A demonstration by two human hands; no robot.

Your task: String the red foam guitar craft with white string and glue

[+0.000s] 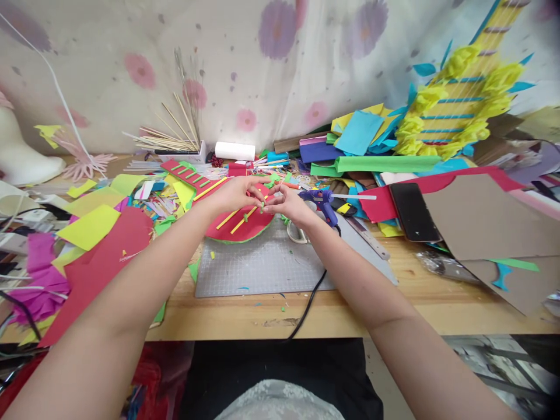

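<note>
My left hand (236, 194) and my right hand (286, 204) meet over a red guitar-shaped cutout (258, 227) with a green edge. Between their pinched fingertips is a small green paper piece (262, 205). Both hands seem to grip it, though it is tiny in view. Yellow strips (243, 219) run along the cutout's body, and short green strips cross its neck. Another green bit (245, 218) sits on one yellow strip. Under the cutout's near part lies a grey cutting mat (245, 271).
A purple glue gun (322, 204) lies right of my hands, its black cord crossing the mat. Farther right are a metal ruler (367, 238), a phone (415, 211) and cardboard (490, 216). Red and yellow paper (90, 227) heaps at left. A yellow flowered guitar (459, 99) stands at the back.
</note>
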